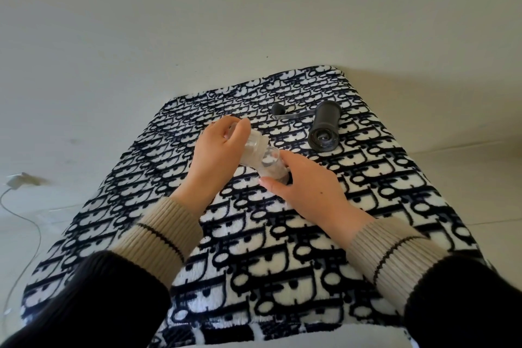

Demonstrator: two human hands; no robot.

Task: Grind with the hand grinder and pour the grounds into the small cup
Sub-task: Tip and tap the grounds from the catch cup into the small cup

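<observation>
Head camera view: at the centre of the frame we see a clear grounds jar (252, 142), tipped with its mouth down over a small clear cup (272, 168) standing on a black-and-white patterned blanket (282, 248). Our left hand (217, 147) grips the jar from above, fingers curled round it. Our right hand (308, 186) holds the cup, thumb and fingers wrapped around its sides. Toward the upper right, well apart from the hands, the black hand grinder (324, 127) lies on its side, its crank handle (285, 113) stretching left. At the left edge, a white cable (19, 215) runs across the pale floor (84, 93).
</observation>
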